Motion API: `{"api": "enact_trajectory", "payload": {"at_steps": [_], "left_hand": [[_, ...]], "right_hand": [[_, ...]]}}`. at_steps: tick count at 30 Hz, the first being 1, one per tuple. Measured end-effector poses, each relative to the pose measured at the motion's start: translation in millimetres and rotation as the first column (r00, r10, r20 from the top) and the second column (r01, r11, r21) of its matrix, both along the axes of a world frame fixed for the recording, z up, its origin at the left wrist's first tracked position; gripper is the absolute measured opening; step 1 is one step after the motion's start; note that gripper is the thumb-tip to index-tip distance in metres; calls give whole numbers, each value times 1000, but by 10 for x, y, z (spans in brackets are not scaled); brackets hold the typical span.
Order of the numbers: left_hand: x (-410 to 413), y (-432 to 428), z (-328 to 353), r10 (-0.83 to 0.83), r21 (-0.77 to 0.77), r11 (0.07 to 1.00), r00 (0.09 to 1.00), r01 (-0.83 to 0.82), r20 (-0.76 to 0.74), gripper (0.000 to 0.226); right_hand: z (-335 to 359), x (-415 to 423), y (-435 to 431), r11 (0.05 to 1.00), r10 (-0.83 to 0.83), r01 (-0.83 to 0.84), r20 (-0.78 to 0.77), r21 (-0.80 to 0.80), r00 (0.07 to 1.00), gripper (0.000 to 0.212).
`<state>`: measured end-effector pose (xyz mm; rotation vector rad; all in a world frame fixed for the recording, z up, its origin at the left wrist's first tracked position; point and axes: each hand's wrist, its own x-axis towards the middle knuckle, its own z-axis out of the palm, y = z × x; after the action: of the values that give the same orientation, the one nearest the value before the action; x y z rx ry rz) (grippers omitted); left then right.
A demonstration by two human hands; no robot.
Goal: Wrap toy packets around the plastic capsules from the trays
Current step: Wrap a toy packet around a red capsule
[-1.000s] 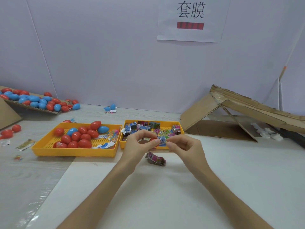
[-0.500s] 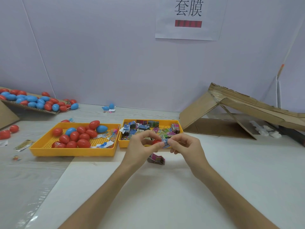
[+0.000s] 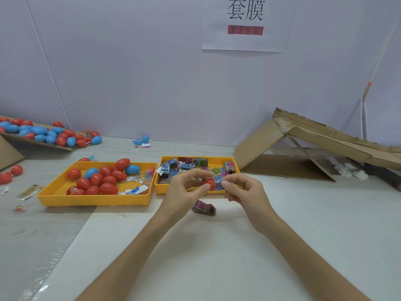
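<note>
Both hands meet just above the front rim of the right yellow tray (image 3: 161, 190). The left hand (image 3: 182, 192) pinches a red capsule (image 3: 209, 184) between its thumb and curled fingers. The right hand (image 3: 246, 191) has its fingers curled and pinches a blue printed packet (image 3: 219, 183), which sits around the capsule's right end and touches it. How far the packet reaches round the capsule is hard to say, because the fingertips cover part of it.

The right yellow tray is filled with a jumble of loose packets (image 3: 184, 165). Just beside it, the left yellow tray (image 3: 93, 200) holds a cluster of red capsules (image 3: 102, 181), two blue capsules (image 3: 132, 169) and a few scraps of printed wrapper. A folded pink packet (image 3: 205, 208) lies on the white tabletop (image 3: 217, 246) below the hands, near the trays but apart from them.

At far left, a heap of red and blue capsules (image 3: 39, 131) rests on a tilted piece of cardboard, with a few more scattered near it. At right, a cardboard ramp (image 3: 303, 137) leans over a flat sheet. A paper sign (image 3: 245, 42) hangs on the wall above
</note>
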<state>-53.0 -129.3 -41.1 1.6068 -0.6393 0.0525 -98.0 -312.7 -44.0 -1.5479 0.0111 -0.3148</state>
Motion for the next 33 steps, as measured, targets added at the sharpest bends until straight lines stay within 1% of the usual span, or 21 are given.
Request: {"api": "enact_trajectory", "payload": {"at_steps": [3, 8, 13, 20, 23, 25, 30, 33], "left_hand": [[2, 5, 0, 15, 10, 1000, 999, -15, 32, 27], [14, 12, -12, 43, 37, 998, 996, -47, 84, 27], [24, 8, -24, 60, 49, 997, 991, -66, 116, 27], [31, 4, -33, 68, 60, 995, 989, -77, 135, 27], [35, 5, -41, 72, 74, 994, 987, -83, 141, 27], [35, 4, -45, 66, 80, 994, 989, -77, 133, 27], [35, 8, -32, 57, 74, 995, 994, -64, 89, 22], [35, 14, -26, 51, 50, 997, 997, -54, 64, 19]], "right_hand": [[-5, 2, -5, 1000, 8, -9, -19, -16, 1000, 3], [13, -13, -7, 999, 53, -54, -46, -6, 997, 7], [23, -24, -4, 993, 102, -97, -90, 63, 991, 6], [22, -32, 10, 992, 120, -116, -90, 55, 989, 8], [22, -35, 16, 994, 106, -104, -86, 29, 991, 10], [17, -31, 22, 997, 70, -72, -72, -18, 995, 11], [7, -32, 18, 994, 30, -33, -26, -104, 999, 2], [4, -34, 21, 990, 22, -21, 6, -140, 1000, 6]]}}
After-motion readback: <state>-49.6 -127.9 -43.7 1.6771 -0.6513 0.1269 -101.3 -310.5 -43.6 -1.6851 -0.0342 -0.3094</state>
